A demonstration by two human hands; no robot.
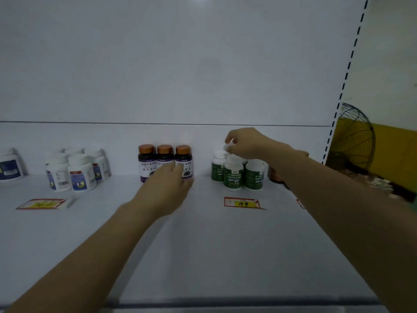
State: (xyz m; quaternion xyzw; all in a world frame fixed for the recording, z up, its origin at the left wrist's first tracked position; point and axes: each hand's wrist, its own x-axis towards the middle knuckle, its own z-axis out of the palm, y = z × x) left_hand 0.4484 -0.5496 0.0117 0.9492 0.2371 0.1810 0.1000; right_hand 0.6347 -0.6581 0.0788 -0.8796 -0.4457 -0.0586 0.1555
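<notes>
Left hand (168, 188), grip apart, touches purple bottles (164, 159) — right hand (246, 143) pinches a white cap (226, 147) among green bottles (233, 177).

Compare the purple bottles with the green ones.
The purple bottles have copper caps, the green bottles white caps. The purple bottles stand in one row, the green bottles in a cluster. The left hand reaches the purple bottles; the right hand pinches a cap among the green bottles. Both stand upright on the shelf.

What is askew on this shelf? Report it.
The 147 price tag lies loose and skewed before the white bottles; the 99 price tag sits straighter. No bottle toppled, nothing spilled. The right hand pinches a white cap.
</notes>
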